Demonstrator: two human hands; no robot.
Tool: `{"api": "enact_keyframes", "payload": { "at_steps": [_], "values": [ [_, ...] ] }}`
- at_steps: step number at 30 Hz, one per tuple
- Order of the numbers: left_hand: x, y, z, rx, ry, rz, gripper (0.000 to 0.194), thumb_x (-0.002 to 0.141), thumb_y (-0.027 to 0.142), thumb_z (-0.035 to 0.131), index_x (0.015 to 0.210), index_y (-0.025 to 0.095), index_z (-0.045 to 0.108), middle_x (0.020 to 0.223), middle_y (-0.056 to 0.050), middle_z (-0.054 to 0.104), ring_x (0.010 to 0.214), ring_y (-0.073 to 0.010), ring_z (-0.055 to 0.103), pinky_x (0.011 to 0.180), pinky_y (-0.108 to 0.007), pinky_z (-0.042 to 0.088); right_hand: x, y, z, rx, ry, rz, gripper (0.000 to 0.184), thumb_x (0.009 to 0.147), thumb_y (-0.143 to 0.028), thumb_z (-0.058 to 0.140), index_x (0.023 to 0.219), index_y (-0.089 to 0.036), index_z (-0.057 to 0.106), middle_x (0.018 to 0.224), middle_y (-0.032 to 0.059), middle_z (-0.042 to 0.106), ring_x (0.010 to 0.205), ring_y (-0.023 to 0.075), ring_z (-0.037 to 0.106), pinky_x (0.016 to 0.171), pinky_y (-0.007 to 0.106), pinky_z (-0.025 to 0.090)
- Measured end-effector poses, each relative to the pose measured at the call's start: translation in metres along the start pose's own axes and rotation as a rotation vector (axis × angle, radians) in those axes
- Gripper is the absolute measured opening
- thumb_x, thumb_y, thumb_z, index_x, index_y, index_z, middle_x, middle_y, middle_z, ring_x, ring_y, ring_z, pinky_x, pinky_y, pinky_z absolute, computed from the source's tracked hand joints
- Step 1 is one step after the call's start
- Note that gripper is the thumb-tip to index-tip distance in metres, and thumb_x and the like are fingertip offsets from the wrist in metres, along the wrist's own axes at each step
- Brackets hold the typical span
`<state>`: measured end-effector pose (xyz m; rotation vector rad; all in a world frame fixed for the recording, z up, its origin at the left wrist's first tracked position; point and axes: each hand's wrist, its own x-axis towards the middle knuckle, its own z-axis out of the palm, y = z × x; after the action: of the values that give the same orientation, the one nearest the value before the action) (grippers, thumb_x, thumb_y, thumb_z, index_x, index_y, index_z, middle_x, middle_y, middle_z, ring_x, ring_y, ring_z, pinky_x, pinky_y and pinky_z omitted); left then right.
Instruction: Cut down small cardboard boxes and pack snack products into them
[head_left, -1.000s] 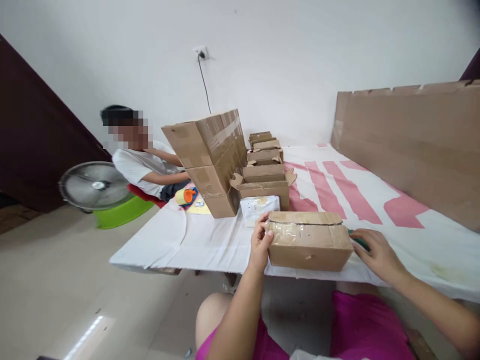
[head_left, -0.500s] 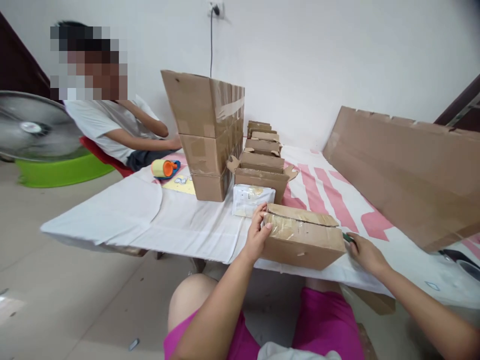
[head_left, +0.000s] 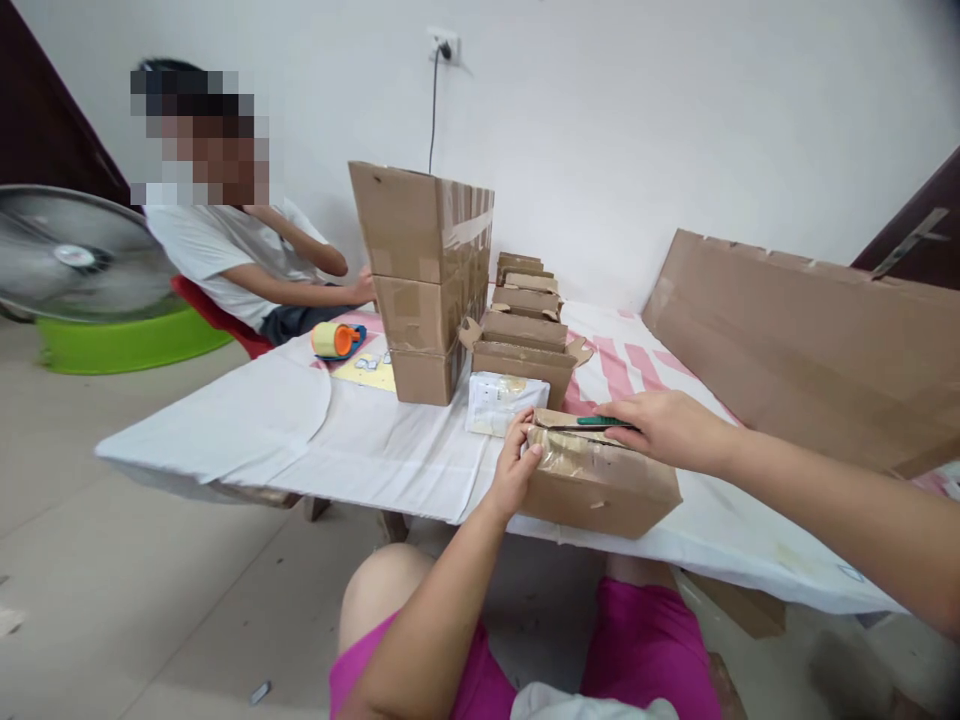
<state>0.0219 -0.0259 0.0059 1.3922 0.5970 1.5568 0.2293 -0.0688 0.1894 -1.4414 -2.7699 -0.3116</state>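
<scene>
The brown cardboard box [head_left: 600, 490] looks plain and a little worn, with glossy clear tape wrinkled over the left part of its top and a long seam between the top flaps. It sits at the near edge of the cloth-covered table [head_left: 405, 450], its long axis running left to right, the right end angled slightly toward the wearer. The left hand [head_left: 517, 468] clamps the left end, thumb on the near side and fingers behind. The right hand [head_left: 664, 430] pinches a green-handled knife [head_left: 596, 422] over the top, its thin blade pointing left along the seam. A white packet [head_left: 508, 403] stands close behind the left end, before an open box [head_left: 521, 360], so room is tight there; more room lies to the right, toward the large cardboard sheet [head_left: 802, 340], and left along the near edge.
</scene>
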Motion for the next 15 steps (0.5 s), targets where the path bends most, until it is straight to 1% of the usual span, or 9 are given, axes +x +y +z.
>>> {"api": "enact_keyframes", "payload": {
  "at_steps": [2, 4, 7, 10, 12, 13, 14, 15],
  "values": [
    [0.0, 0.0, -0.001, 0.005, -0.003, 0.007, 0.039, 0.081, 0.058, 0.062, 0.094, 0.021, 0.065, 0.142, -0.012, 0.051, 0.138, -0.0346, 0.041, 0.117, -0.049, 0.025, 0.003, -0.005, -0.001, -0.084, -0.044, -0.01, 0.026, 0.095, -0.037, 0.05, 0.112, -0.026, 0.066, 0.087, 0.0037, 0.073, 0.081, 0.0198, 0.068, 0.066, 0.028, 0.045],
    [0.0, -0.001, -0.001, 0.006, -0.006, 0.012, 0.041, 0.081, 0.059, 0.061, 0.096, 0.021, 0.064, 0.143, -0.012, 0.049, 0.138, -0.0346, 0.041, 0.117, -0.05, 0.025, -0.003, -0.001, -0.002, -0.159, -0.069, 0.009, 0.023, 0.095, -0.036, 0.051, 0.107, -0.026, 0.068, 0.079, 0.0032, 0.07, 0.072, 0.0186, 0.066, 0.06, 0.027, 0.04],
    [0.001, -0.003, -0.002, 0.013, -0.01, 0.014, 0.044, 0.081, 0.061, 0.061, 0.099, 0.021, 0.065, 0.143, -0.013, 0.048, 0.138, -0.0349, 0.04, 0.117, -0.05, 0.024, -0.024, 0.014, -0.003, -0.188, -0.103, 0.044, 0.024, 0.096, -0.037, 0.048, 0.103, -0.027, 0.068, 0.074, 0.0024, 0.069, 0.066, 0.0182, 0.064, 0.055, 0.027, 0.035],
    [0.001, -0.003, -0.001, 0.014, -0.001, 0.011, 0.046, 0.08, 0.063, 0.061, 0.098, 0.022, 0.066, 0.142, -0.012, 0.049, 0.137, -0.0346, 0.04, 0.118, -0.05, 0.024, -0.051, 0.031, -0.004, -0.182, -0.142, 0.071, 0.025, 0.094, -0.039, 0.047, 0.095, -0.027, 0.07, 0.069, 0.0024, 0.067, 0.063, 0.0193, 0.064, 0.053, 0.029, 0.033],
    [0.001, -0.002, -0.001, 0.004, 0.005, 0.01, 0.047, 0.079, 0.064, 0.062, 0.099, 0.022, 0.066, 0.141, -0.012, 0.05, 0.137, -0.0344, 0.041, 0.118, -0.049, 0.025, -0.067, 0.043, -0.004, -0.165, -0.169, 0.1, 0.024, 0.092, -0.039, 0.05, 0.094, -0.028, 0.071, 0.068, 0.0018, 0.068, 0.06, 0.0195, 0.063, 0.051, 0.03, 0.033],
    [0.001, -0.001, -0.001, -0.001, 0.007, 0.009, 0.048, 0.078, 0.064, 0.063, 0.099, 0.022, 0.066, 0.141, -0.012, 0.05, 0.136, -0.0344, 0.041, 0.118, -0.049, 0.024, -0.074, 0.048, -0.003, -0.137, -0.169, 0.114, 0.023, 0.091, -0.039, 0.051, 0.095, -0.03, 0.072, 0.069, 0.0011, 0.069, 0.06, 0.0194, 0.064, 0.051, 0.029, 0.033],
    [0.001, -0.001, -0.001, -0.006, 0.01, 0.007, 0.048, 0.078, 0.064, 0.063, 0.099, 0.022, 0.067, 0.141, -0.012, 0.05, 0.136, -0.0344, 0.042, 0.118, -0.049, 0.024, -0.082, 0.053, -0.002, -0.1, -0.122, 0.142, 0.021, 0.089, -0.041, 0.054, 0.095, -0.032, 0.072, 0.07, 0.0, 0.07, 0.06, 0.019, 0.064, 0.05, 0.029, 0.034],
    [0.001, 0.0, -0.001, -0.009, 0.014, 0.005, 0.048, 0.078, 0.064, 0.064, 0.099, 0.022, 0.067, 0.14, -0.012, 0.051, 0.136, -0.0344, 0.042, 0.118, -0.049, 0.024, -0.088, 0.057, 0.0, -0.06, -0.03, 0.184, 0.021, 0.087, -0.044, 0.056, 0.094, -0.034, 0.073, 0.071, -0.0011, 0.072, 0.06, 0.0186, 0.064, 0.05, 0.029, 0.035]
  ]
}}
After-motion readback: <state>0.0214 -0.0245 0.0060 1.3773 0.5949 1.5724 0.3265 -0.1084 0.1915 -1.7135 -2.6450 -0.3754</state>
